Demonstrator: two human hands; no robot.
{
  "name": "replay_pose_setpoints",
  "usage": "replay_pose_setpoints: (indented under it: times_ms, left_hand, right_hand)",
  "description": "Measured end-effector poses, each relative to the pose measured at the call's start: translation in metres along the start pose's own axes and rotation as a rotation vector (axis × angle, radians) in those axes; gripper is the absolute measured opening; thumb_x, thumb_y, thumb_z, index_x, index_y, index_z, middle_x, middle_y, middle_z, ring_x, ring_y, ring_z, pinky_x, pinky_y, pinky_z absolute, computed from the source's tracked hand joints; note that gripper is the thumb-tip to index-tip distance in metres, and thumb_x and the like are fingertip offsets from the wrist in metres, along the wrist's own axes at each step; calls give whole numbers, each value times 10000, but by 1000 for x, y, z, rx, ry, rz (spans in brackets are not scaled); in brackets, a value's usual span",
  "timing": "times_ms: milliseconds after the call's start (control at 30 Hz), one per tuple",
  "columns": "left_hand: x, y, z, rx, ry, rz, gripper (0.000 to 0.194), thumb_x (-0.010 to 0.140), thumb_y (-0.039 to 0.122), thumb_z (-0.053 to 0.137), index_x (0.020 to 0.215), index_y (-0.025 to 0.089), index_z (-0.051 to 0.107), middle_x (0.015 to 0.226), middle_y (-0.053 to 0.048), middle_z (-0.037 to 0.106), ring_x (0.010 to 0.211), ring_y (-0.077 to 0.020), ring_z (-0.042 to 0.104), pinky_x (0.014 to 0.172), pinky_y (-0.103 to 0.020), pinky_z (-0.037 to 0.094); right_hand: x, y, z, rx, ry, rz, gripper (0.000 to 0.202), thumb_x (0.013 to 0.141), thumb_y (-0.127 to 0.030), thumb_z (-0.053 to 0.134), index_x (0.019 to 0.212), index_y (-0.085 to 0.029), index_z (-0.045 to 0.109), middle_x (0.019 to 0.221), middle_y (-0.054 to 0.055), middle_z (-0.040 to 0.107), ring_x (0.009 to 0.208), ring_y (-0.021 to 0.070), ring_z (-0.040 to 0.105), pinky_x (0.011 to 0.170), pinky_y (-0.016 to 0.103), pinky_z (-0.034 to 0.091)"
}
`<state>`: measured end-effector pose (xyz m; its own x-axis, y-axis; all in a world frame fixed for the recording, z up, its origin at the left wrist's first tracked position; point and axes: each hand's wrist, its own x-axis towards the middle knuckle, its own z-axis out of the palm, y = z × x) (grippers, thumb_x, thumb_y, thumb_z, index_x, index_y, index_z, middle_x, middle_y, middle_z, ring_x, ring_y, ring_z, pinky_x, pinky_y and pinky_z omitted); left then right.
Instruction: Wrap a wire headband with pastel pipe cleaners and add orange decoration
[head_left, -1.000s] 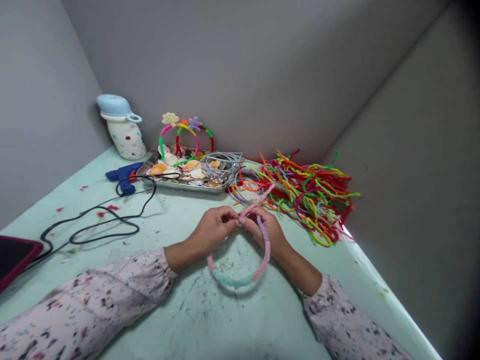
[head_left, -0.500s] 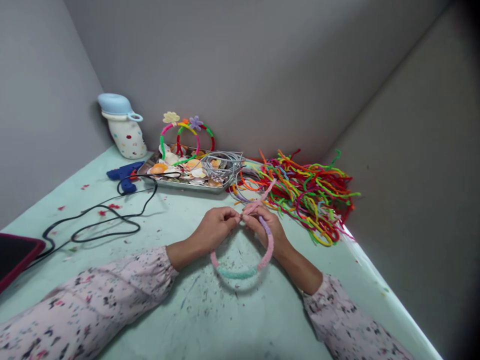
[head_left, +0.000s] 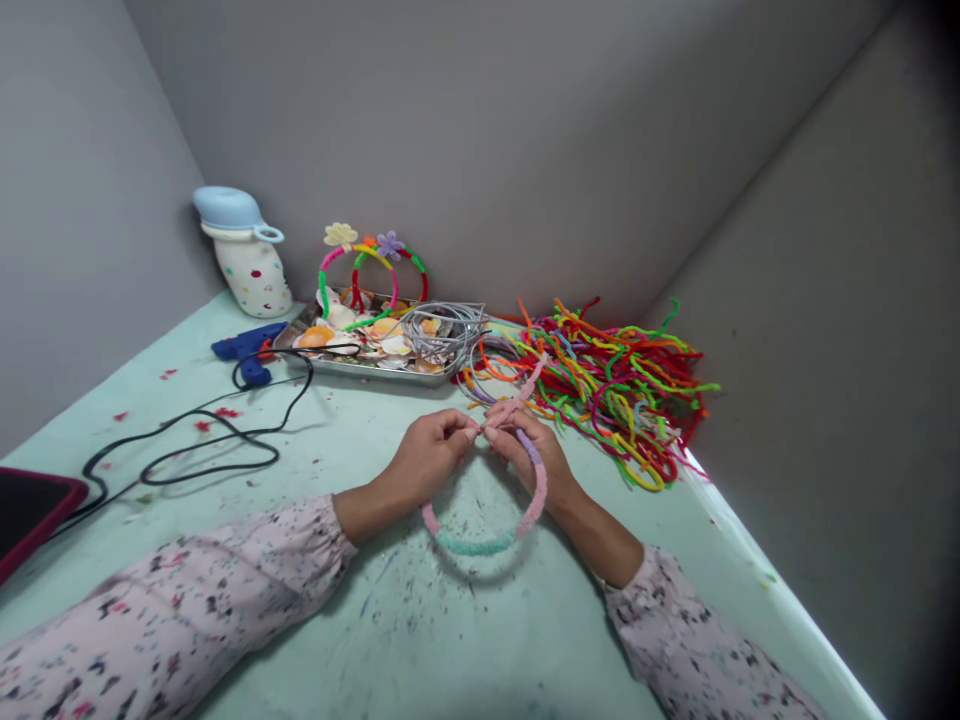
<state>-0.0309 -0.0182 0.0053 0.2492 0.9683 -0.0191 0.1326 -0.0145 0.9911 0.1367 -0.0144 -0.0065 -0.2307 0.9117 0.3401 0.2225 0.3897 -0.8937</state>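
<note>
While left fingers [head_left: 463,430] and right fingers [head_left: 501,438] pinch the ring [head_left: 477,546], its tail [head_left: 532,380] has steepened.

Two bare hands, the left [head_left: 437,452] and the right [head_left: 531,455], pinch a fuzzy pink, mint and purple ring [head_left: 480,545] in front of a metal tray [head_left: 375,372] of shells. Two flower-topped hoops [head_left: 361,250] stand on the tray, with coiled gray wire [head_left: 450,330] at its right end. Bright pipe cleaners [head_left: 622,385] are heaped right of the tray; a blue glue gun [head_left: 251,352] lies just left of it.
</note>
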Motion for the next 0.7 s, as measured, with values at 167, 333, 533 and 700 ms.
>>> replay_pose_setpoints:
  times_ms: [167,333,533,700]
  left_hand:
    - [-1,0,0,-36,-2,9,193,762,339,556,789,151,596,583,37,490,501,-78,402,466,-189,300]
    - [-1,3,0,-53,-32,-27,233,773,371,552,814,145,589,541,49,447,471,-71,364,438,-185,261]
    - [-1,4,-1,-76,-38,-4,241,773,381,556,767,141,575,526,47,452,469,-72,375,444,-190,270]
    - [-1,2,-1,-70,-20,9,218,767,360,554,737,144,570,526,44,465,472,-77,383,455,-197,280]
  right_hand:
    - [0,-1,0,-2,8,-1,94,809,-297,584,831,-212,619,982,55,564,877,189,540,702,312,459]
    - [-2,-1,1,-5,15,-9,83,807,-286,581,831,-213,612,949,51,573,892,196,536,724,320,451]
    - [-1,-8,1,-23,24,-68,70,806,-259,575,783,-201,606,946,57,562,938,202,528,803,338,436]
    - [-1,-12,1,-44,17,-117,29,791,-202,580,803,-201,606,940,53,553,945,195,530,861,348,416]
